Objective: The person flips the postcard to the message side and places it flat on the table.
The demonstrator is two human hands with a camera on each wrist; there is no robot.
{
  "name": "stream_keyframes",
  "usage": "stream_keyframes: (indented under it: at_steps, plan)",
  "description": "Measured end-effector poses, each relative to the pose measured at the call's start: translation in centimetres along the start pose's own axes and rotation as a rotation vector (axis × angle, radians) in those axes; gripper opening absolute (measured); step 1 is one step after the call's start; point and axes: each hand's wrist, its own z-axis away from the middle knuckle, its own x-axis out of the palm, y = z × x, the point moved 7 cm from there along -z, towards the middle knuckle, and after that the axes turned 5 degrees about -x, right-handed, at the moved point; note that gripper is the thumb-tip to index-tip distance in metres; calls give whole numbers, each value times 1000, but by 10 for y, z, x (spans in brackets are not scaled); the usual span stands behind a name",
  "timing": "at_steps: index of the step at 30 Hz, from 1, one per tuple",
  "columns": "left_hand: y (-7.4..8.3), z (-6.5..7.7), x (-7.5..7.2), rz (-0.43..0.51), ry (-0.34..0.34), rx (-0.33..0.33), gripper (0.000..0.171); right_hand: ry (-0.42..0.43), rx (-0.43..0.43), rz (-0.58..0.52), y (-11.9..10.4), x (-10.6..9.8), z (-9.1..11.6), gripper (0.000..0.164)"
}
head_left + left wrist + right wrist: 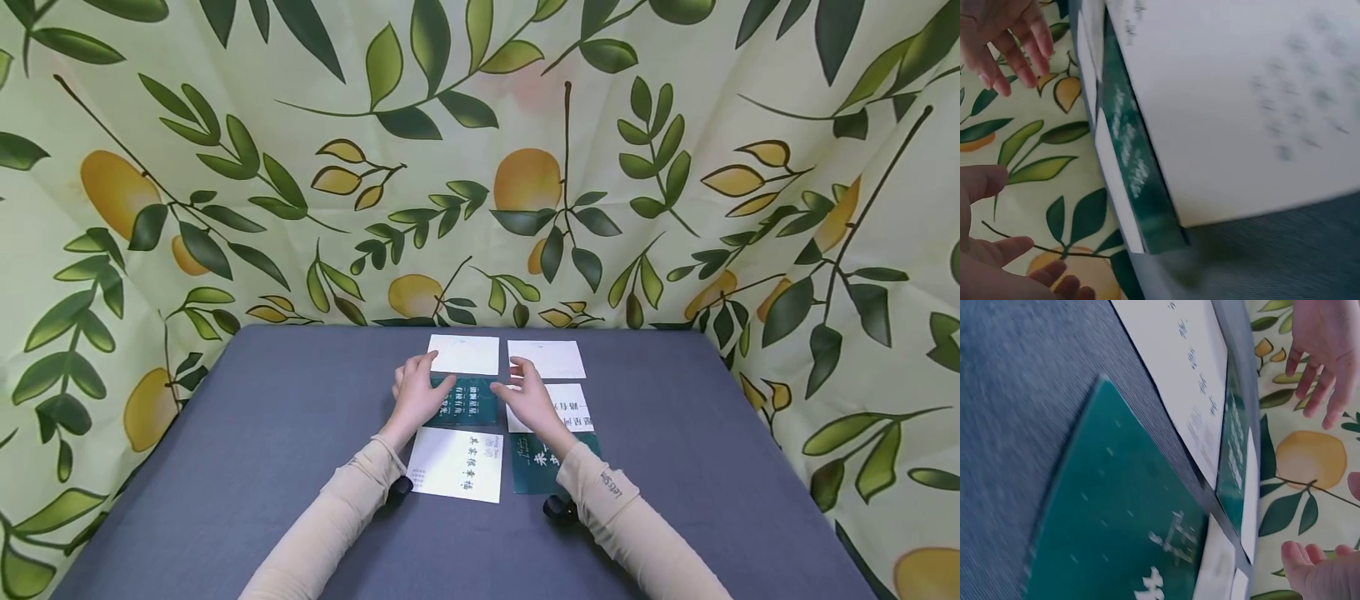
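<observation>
Head view: tight rows invite a nudge

The left green card (468,404) lies mid-table, toward the far edge of the table (225,467). Beside it hangs the left hand (414,395), fingers relaxed, grasping nothing; the right hand (534,398), likewise empty with fingers parted, hangs over the right column. There the right middle card (576,402) and right green card (528,473) abut or overlap, I cannot tell which, so pushing one could shift the other. Black wrist units (558,510) sit just beside the near row; a lowered forearm might drag the near left card (450,471) askew. Being thin, any card would likely slide rather than lift.
</observation>
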Motion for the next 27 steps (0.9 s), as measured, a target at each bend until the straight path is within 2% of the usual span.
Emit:
stream_keyframes:
  at_steps: [7, 13, 18, 27]
  plan:
    - [-22, 6, 4, 13, -62, -87, 65, -57, 41, -9, 5, 14, 7, 72]
    - [-35, 8, 11, 101, -120, -157, 68, -98, 91, -12, 12, 24, 11, 72]
    - [-41, 8, 14, 156, -143, -188, 66, -106, 127, -10, 17, 29, 13, 71]
    - [-46, 10, 15, 167, -138, -216, 63, -68, 141, -14, 20, 30, 14, 69]
